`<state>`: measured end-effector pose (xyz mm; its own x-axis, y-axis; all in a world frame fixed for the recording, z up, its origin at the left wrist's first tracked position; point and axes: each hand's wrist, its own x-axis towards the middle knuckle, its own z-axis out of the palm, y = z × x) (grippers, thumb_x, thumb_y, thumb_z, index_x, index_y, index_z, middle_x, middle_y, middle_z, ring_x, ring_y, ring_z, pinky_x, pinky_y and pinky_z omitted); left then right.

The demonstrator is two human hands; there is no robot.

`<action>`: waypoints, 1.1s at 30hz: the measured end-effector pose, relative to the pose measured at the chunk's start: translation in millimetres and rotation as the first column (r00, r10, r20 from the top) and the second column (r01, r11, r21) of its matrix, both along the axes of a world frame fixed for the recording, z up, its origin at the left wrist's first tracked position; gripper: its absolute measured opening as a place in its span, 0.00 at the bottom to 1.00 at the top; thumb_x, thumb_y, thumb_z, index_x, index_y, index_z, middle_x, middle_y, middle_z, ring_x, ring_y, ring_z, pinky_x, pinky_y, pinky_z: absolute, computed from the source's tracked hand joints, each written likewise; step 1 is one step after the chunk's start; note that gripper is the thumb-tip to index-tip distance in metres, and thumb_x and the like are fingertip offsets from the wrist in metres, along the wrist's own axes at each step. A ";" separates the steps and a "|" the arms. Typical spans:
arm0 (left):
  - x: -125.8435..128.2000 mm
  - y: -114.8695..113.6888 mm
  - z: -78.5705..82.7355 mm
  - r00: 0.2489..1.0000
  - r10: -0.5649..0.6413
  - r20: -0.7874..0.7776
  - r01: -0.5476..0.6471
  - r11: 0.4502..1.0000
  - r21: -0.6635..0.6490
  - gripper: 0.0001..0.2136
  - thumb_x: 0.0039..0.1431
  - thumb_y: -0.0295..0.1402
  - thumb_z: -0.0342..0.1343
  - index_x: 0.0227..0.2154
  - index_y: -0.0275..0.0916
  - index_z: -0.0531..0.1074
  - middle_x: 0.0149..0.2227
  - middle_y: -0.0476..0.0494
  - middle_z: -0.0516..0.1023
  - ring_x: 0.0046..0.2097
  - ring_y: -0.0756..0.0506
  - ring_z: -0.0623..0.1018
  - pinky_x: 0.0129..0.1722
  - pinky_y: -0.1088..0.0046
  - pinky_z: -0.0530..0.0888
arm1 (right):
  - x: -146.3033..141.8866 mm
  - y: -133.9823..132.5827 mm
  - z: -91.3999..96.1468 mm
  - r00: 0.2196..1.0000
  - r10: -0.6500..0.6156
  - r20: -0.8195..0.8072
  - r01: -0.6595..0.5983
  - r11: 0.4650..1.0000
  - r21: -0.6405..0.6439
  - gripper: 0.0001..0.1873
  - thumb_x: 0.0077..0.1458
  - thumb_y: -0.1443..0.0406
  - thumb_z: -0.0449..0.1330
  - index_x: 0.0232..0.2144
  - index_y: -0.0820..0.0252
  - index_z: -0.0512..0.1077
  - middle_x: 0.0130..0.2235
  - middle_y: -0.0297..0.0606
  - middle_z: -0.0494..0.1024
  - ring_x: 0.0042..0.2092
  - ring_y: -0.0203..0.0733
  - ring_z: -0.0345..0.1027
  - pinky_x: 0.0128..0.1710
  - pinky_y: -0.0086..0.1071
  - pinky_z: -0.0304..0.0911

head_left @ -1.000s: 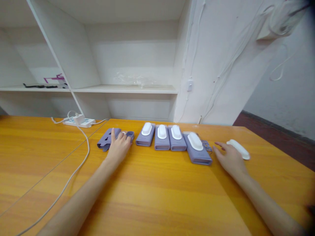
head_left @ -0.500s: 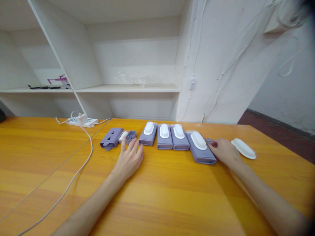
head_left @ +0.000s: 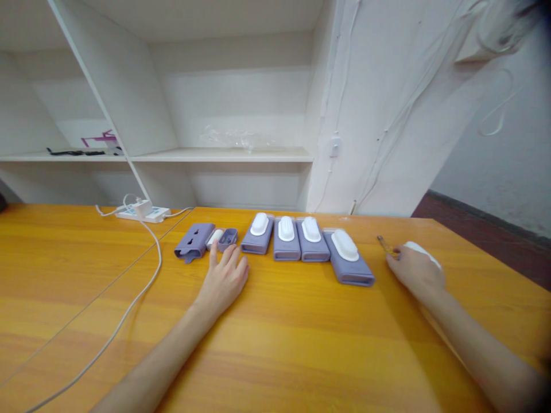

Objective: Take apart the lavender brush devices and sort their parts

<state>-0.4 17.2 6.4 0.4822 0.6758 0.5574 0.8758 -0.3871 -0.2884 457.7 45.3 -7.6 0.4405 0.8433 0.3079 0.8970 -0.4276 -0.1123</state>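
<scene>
While the left hand (head_left: pixel 224 281) lies released on the bench (head_left: pixel 279 344), the right hand (head_left: pixel 416 271) closes over the white cap (head_left: pixel 427 253) beneath it, likely light, stiff plastic, best pinched by its long sides.

We view this scene through a single camera worn on the head, facing forward and tilted down across a glossy orange wooden tabletop (head_left: pixel 275 350). Our bare forearms enter from the bottom edge, so the left hand (head_left: pixel 224 281) and right hand (head_left: pixel 417 272) lie close to the lens, low in the frame. A row of lilac plastic cases with white oval caps (head_left: pixel 286 246) sits slightly farther off, at mid-height. Beyond the tabletop's far edge the view faces white built-in shelves (head_left: pixel 215 155) and, to the right, a white wall (head_left: pixel 387 115). The wide lens bends lines near the edges.
</scene>
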 end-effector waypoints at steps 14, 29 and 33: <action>7.4 4.3 -0.3 0.995 -0.001 0.100 0.007 0.998 -0.066 0.15 0.61 0.34 0.50 0.49 0.35 0.68 0.51 0.31 0.70 0.55 0.35 0.68 0.60 0.47 0.55 | -98.9 -37.4 4.8 0.924 0.354 0.144 -0.381 0.820 0.427 0.30 0.57 0.49 0.51 0.54 0.62 0.65 0.48 0.50 0.69 0.50 0.54 0.63 0.45 0.44 0.61; 88.0 -17.2 1.3 0.957 -0.240 0.161 0.279 0.913 -0.296 0.23 0.63 0.39 0.48 0.59 0.38 0.57 0.59 0.33 0.61 0.59 0.36 0.62 0.60 0.51 0.55 | -128.2 -45.8 -7.6 0.947 0.316 0.049 -0.317 0.907 0.278 0.35 0.55 0.51 0.54 0.61 0.57 0.54 0.54 0.47 0.67 0.48 0.52 0.67 0.44 0.42 0.66; 86.4 -17.4 -2.9 0.964 -0.194 0.179 0.244 0.916 -0.320 0.22 0.63 0.39 0.46 0.58 0.37 0.58 0.58 0.32 0.62 0.58 0.36 0.63 0.58 0.52 0.58 | -117.3 -42.9 -5.1 0.964 0.266 -0.012 -0.255 0.936 0.244 0.35 0.55 0.50 0.53 0.61 0.55 0.54 0.54 0.45 0.67 0.47 0.52 0.68 0.42 0.42 0.67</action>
<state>86.0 -0.2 3.5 0.5731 0.7212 0.3892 0.7796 -0.6262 0.0123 340.4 2.4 -12.7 0.2330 0.8344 0.4995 0.9651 -0.1355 -0.2239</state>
